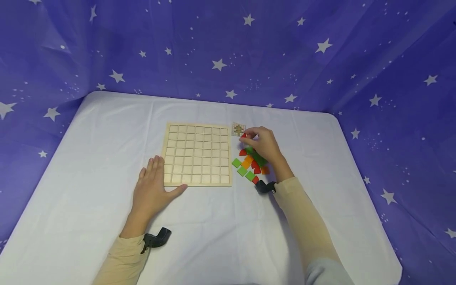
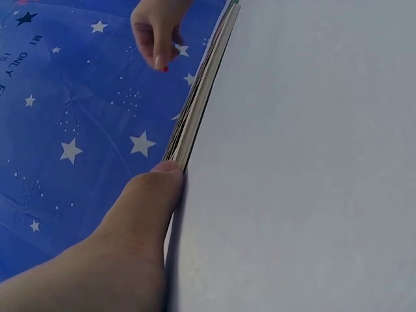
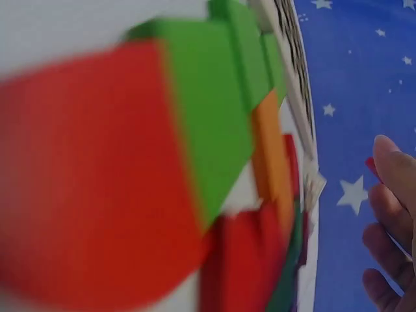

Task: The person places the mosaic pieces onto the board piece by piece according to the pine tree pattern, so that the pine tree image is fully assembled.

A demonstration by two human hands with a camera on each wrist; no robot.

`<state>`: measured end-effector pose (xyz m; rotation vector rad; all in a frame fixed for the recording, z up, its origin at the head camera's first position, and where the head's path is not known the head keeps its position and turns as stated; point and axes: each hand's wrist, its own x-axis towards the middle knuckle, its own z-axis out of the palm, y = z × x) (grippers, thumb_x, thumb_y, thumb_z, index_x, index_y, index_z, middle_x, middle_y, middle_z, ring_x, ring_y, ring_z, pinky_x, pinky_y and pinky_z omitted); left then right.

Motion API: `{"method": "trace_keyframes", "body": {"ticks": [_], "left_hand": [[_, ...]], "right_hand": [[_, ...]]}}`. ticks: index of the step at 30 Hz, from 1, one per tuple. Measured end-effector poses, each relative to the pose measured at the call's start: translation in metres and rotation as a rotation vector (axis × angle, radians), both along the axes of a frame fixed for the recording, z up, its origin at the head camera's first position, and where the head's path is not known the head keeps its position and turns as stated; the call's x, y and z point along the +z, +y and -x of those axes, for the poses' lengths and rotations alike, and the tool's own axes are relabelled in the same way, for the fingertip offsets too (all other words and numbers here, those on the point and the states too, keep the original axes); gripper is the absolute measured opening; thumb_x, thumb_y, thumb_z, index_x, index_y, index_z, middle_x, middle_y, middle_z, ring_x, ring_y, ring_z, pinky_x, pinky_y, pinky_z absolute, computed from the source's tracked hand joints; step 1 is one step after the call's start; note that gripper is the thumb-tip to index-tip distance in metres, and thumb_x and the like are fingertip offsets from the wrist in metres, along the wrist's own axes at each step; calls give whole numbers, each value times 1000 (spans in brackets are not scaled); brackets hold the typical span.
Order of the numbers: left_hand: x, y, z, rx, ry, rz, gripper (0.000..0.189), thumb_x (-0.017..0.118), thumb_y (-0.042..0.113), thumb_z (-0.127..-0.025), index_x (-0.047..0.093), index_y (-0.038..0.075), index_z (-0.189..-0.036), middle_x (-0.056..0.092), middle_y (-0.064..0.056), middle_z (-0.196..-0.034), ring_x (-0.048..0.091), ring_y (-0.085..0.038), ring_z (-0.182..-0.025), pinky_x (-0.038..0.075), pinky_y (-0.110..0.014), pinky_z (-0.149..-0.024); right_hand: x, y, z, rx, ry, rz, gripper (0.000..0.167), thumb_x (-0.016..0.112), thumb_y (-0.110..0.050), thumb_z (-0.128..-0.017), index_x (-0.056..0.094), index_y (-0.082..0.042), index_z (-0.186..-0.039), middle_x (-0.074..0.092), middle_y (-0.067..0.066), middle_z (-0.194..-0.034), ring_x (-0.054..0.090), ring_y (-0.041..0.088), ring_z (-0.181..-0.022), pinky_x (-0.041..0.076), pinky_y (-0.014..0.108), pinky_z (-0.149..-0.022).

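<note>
A square wooden grid board lies flat on the table with bare cells. My left hand rests at its lower left corner, fingers straight by the left side and thumb touching the front edge. In the left wrist view the thumb presses against the board's side. My right hand pinches a small red piece between thumb and fingers, raised over the table beside a small card with a tree picture. Below this hand lie green pieces, orange pieces and red pieces.
A white cloth covers the table. Behind and beside it hangs a blue curtain with white stars. Black wrist mounts sit on both forearms; the right one is close above the loose pieces.
</note>
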<state>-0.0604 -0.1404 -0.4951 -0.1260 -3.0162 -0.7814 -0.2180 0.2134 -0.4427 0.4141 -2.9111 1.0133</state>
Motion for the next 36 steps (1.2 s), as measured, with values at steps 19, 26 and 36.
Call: {"method": "trace_keyframes", "body": {"ticks": [19, 26, 36], "left_hand": [[-1, 3, -2, 21, 22, 5, 122, 61, 77, -78, 13, -2, -157, 17, -23, -164, 14, -40, -153, 14, -57, -123], [-2, 3, -1, 20, 17, 6, 123, 61, 78, -78, 13, -2, -158, 17, -22, -164, 14, -39, -154, 13, -56, -124], [-1, 3, 0, 18, 18, 6, 123, 62, 76, -78, 13, -3, -157, 17, -23, -164, 14, -39, -154, 14, -56, -124]], "right_hand": [[18, -100, 25, 251, 0, -126, 36, 75, -42, -87, 73, -16, -113, 68, -7, -92, 57, 13, -89, 51, 33, -80], [10, -123, 36, 286, -20, -139, 36, 72, -40, -90, 73, -15, -115, 69, -6, -96, 60, 9, -83, 52, 30, -73], [0, -132, 44, 239, -39, -190, 32, 75, -40, -88, 73, -17, -110, 70, -4, -94, 62, 11, -82, 53, 33, -78]]}}
